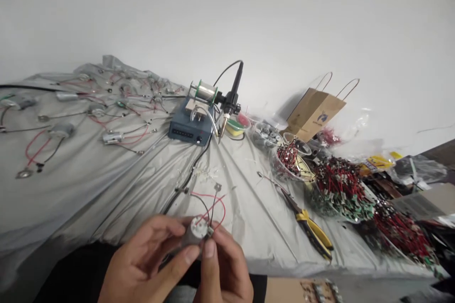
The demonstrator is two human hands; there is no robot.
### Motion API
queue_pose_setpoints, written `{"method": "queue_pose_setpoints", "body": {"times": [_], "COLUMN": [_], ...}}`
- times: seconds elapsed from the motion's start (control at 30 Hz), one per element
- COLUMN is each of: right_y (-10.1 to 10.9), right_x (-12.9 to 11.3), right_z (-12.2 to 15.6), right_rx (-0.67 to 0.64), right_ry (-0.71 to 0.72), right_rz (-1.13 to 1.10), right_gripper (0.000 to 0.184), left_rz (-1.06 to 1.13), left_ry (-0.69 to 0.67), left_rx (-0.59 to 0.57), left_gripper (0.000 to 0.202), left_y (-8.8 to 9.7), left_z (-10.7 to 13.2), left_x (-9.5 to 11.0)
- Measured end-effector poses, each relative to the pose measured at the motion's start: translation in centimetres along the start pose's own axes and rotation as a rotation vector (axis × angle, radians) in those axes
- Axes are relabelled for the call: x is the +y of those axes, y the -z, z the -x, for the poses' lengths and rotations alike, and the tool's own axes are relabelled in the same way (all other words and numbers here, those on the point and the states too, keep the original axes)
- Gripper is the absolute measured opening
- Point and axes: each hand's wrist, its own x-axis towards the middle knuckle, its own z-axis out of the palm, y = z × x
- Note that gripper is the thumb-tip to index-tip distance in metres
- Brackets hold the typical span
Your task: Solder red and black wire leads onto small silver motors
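Observation:
A small grey cylindrical motor (195,234) is held near the table's front edge, its white end cap facing up. My left hand (142,255) is closed round its side with thumb and fingers. Beside the cap, my right hand (227,262) pinches a small wired piece (210,231) between thumb and forefinger; its exact kind is too small to tell. Red wires (223,206) and black wires loop away from the motor. One black wire ends in a small metal tab (217,187) above the hands.
A blue soldering station (188,125) carries a solder spool (206,92) and a soldering iron (234,85). Wired motors (62,130) spread across the left. Yellow-black pliers (309,229), tubs of red-wired parts (339,182) and a paper bag (313,113) lie to the right.

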Motion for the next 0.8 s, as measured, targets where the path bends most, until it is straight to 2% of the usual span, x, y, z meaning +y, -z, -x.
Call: {"method": "queue_pose_setpoints", "body": {"times": [0.13, 0.2, 0.3, 0.37, 0.57, 0.8], "right_y": [0.2, 0.4, 0.5, 0.5, -0.2, 0.2], "right_x": [0.5, 0.3, -0.3, -0.8, -2.1, -1.7], "right_z": [0.2, 0.2, 0.0, -0.1, 0.0, 0.3], "right_rx": [0.005, -0.035, -0.094, -0.112, -0.126, -0.143], "right_ry": [0.025, 0.077, 0.200, 0.234, 0.206, 0.232], "right_rz": [-0.017, -0.016, -0.003, 0.005, -0.039, -0.052], "right_gripper": [0.015, 0.013, 0.019, 0.022, 0.008, 0.012], "left_rz": [0.029, 0.074, 0.130, 0.148, 0.156, 0.166], "left_ry": [0.089, 0.117, 0.132, 0.132, 0.114, 0.077], "left_rx": [-0.088, -0.094, -0.094, -0.077, -0.054, -0.112], "left_gripper": [0.034, 0.031, 0.034, 0.036, 0.040, 0.035], "left_y": [0.4, 0.2, -0.2, -0.4, -0.5, -0.3], "left_z": [-0.6, -0.5, -0.2, 0.0, 0.4, 0.8], "left_x": [0.3, 0.3, 0.5, 0.7, 1.0, 1.3]}}
